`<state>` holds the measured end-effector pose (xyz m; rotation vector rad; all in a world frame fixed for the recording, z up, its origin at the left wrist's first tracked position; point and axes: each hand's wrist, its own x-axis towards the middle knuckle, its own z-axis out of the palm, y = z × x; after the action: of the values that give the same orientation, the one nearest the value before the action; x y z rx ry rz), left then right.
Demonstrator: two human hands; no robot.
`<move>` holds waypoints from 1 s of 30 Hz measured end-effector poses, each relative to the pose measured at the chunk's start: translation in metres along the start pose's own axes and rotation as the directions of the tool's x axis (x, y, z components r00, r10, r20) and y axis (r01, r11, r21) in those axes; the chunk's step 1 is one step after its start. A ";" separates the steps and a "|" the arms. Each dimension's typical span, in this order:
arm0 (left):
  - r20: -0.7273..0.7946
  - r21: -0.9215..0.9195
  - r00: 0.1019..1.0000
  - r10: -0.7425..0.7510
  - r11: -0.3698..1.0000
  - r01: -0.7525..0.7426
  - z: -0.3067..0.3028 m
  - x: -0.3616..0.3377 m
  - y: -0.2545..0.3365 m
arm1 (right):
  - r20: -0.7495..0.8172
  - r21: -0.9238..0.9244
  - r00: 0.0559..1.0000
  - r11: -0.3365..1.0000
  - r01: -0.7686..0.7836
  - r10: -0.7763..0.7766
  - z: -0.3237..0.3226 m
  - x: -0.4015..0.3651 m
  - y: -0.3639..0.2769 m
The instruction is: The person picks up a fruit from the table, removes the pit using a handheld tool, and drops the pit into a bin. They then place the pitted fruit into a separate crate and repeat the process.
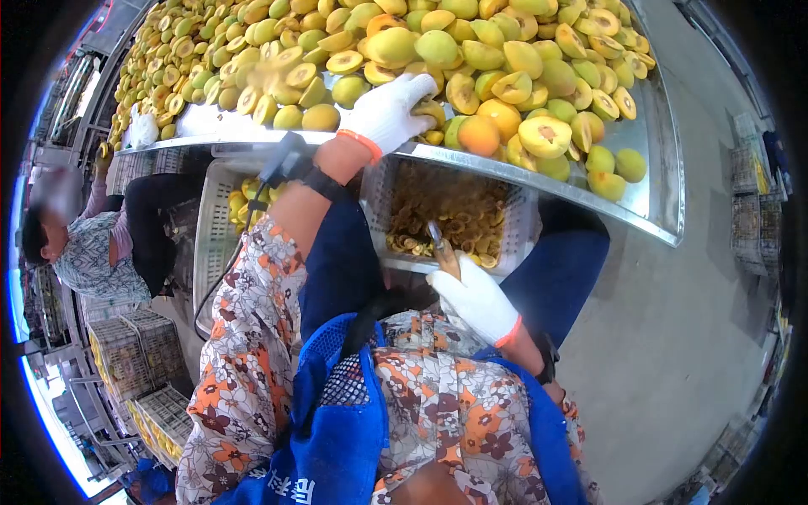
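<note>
My left hand (391, 111), in a white glove with an orange cuff, reaches to the near edge of the metal table (665, 160). Its fingers and thumb close around a yellow-green peach half (432, 110). Many more halved peaches (545, 135) are heaped just beyond it. Lower down, my right hand (478, 301), gloved the same way, grips a pitting knife (438, 241) with a short metal blade and a brownish handle. The blade points up over a white crate (379, 215) of brown and yellow pits and scraps (446, 202) between my knees.
Left of my leg stands another white crate (210, 202) with yellow peach pieces inside. A seated person (93, 244) is at the far left along the same table. Stacked crates (139, 353) stand at lower left, and more crates (752, 202) line the right side.
</note>
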<state>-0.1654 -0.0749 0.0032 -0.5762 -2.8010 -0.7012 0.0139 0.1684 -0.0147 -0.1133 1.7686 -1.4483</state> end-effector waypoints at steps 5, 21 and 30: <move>-0.153 -0.170 0.980 -0.129 0.980 0.102 -0.010 -0.013 0.018 | -0.103 -0.120 0.985 0.985 0.124 -0.136 0.003 0.006 -0.021; 0.192 -0.980 0.833 -0.520 -0.049 0.195 -0.014 -0.116 0.102 | -0.080 -0.616 0.752 0.626 0.478 -0.654 0.016 -0.016 -0.051; 0.045 -0.799 0.888 -0.457 0.517 0.307 -0.020 -0.117 0.119 | -0.085 -0.719 0.744 0.558 0.415 -0.663 0.017 -0.011 -0.035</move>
<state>-0.0081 -0.0257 0.0365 0.0520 -2.3173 -2.0353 0.0181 0.1495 0.0208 -0.9277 2.6688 -1.1877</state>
